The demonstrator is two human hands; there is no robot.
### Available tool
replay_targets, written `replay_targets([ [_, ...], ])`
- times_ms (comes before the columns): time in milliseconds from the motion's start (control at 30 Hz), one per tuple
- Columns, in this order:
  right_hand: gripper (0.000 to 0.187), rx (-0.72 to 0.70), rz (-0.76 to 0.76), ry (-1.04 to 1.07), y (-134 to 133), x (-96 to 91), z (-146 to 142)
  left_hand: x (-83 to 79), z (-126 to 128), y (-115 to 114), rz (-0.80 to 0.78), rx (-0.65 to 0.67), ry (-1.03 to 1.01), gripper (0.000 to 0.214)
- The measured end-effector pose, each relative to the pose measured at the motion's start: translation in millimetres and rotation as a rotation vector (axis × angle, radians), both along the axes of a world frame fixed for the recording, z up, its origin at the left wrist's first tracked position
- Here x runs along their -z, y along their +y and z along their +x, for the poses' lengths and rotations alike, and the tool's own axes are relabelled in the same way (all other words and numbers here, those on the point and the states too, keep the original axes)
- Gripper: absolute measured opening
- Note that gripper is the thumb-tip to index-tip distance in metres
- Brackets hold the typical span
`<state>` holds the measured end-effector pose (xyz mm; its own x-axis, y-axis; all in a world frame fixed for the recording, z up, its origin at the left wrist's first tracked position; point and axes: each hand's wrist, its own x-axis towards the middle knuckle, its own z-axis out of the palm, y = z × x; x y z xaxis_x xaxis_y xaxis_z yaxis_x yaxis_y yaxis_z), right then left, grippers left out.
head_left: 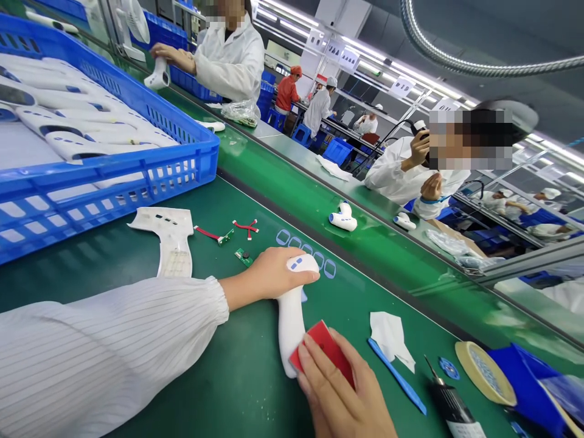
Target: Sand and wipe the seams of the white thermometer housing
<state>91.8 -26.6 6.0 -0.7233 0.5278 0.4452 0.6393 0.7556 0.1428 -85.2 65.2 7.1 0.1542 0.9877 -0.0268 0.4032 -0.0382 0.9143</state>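
Observation:
My left hand (270,275) grips the head of a white handheld device shell (291,322) that lies on the green mat, with the thumb beside its blue buttons. My right hand (340,389) presses a red card-like piece (325,345) against the lower end of the shell's handle, fingers closed over it. A white shell half (170,238) lies to the left. Two small boards with red wires (219,235) and a green circuit board (244,257) sit just above my left wrist.
A blue crate (137,176) of white shells stands at the left. Blue button pads (314,258), a white wipe (390,337), a blue stick (396,377), an electric screwdriver (449,404) and a tape roll (484,371) lie to the right. Co-workers in white coats sit across the green conveyor (292,176), which carries white devices (343,218).

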Motion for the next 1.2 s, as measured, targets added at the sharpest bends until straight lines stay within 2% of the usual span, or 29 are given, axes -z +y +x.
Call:
replay_targets([
  [100,0.024,0.028,-0.023,0.051,1,-2.0,-5,0.7,0,0,0.029,-0.006,0.004,0.037],
  [200,0.025,0.063,-0.202,0.231,10,-14.2,-12,0.8,0,0,0.046,-0.018,0.005,0.039],
  [300,0.023,0.117,-0.558,0.506,18,-29.8,-4,1.4,-1,1,0.027,-0.018,-0.013,0.043],
  [367,0.026,0.284,-0.830,0.786,20,-37.4,9,2.0,-1,1,0.005,-0.008,-0.043,0.045],
  [433,0.040,0.472,-1.093,1.112,20,-41.4,22,2.4,-2,1,-0.015,-0.006,-0.072,0.047],
  [500,0.046,0.569,-1.317,1.431,20,-41.9,31,2.5,-2,0,-0.023,-0.013,-0.085,0.047],
  [600,0.045,0.497,-1.531,1.716,22,-38.5,36,2.4,-1,0,-0.022,-0.019,-0.088,0.044],
  [700,0.051,0.374,-1.678,1.764,24,-34.4,37,2.2,-1,0,-0.018,-0.011,-0.086,0.044],
  [867,0.041,0.360,-1.746,1.780,21,-33.6,31,1.3,-1,1,-0.018,-0.006,-0.067,0.044],
  [1033,0.036,0.466,-1.613,1.778,14,-33.5,26,0.6,-2,1,-0.026,0.002,-0.062,0.044],
  [1133,0.043,0.583,-1.452,1.532,6,-33.4,22,0.9,-2,1,-0.029,-0.007,-0.083,0.043],
  [1200,0.041,0.557,-1.212,1.247,-1,-32.3,15,1.5,-2,1,-0.025,-0.015,-0.086,0.041],
])
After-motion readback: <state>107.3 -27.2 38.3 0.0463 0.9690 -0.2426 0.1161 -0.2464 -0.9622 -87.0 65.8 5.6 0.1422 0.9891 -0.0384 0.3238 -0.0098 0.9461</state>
